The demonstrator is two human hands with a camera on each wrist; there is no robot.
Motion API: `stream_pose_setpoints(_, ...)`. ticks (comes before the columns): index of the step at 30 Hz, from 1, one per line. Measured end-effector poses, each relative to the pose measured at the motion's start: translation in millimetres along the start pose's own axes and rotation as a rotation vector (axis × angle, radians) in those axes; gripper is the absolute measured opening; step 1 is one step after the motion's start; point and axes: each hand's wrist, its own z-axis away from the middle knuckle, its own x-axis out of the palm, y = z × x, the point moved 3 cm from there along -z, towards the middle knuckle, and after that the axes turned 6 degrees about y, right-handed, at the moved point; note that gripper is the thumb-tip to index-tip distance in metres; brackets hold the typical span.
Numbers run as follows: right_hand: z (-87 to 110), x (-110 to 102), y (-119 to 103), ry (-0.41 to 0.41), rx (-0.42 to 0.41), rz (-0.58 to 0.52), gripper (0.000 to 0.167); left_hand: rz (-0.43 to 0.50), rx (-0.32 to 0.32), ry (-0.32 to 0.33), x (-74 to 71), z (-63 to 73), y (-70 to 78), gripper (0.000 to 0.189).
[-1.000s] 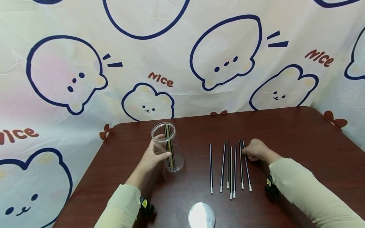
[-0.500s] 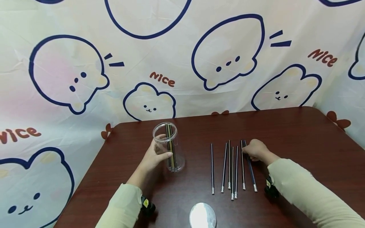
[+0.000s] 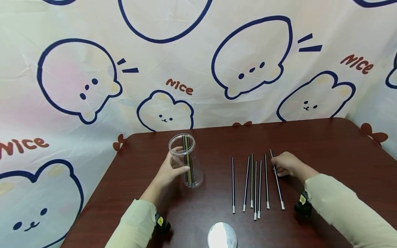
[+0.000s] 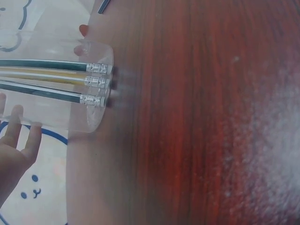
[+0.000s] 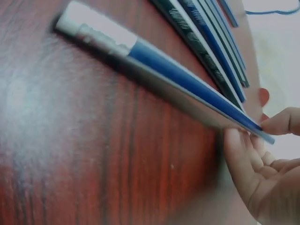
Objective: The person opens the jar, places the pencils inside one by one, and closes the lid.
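Curled around a clear plastic jar, my left hand steadies it on the table. Inside stand three pencils, eraser ends at the bottom, two dark and one yellowish in the left wrist view. At the right, the thumb and finger of my right hand pinch a blue pencil near its far end. Its white eraser end points back toward me and lies low over the table. Just left of it lies a loose row of several dark pencils, erasers also toward me.
A shiny whitish round disc lies near the front of the brown wooden table. Behind the table hangs a cloth printed with cartoon bears. Each wrist carries a small black camera.
My right hand has shifted the blue pencil to the right, so a wider gap separates it from the row. My left hand keeps hold of the jar. The head view has turned slightly left.
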Motion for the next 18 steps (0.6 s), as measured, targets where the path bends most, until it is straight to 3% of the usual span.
stream_pose_setpoints(11,10.6,-10,-13,-0.092,-0.07,-0.084,0.017,0.007,-0.013,-0.005,0.6,0.3,2.6,0.065)
stream_pose_setpoints(18,18.3,-6,-23,-0.121,-0.122,-0.143,0.016,0.007,-0.007,-0.012,3.8,6.4,19.2,0.063)
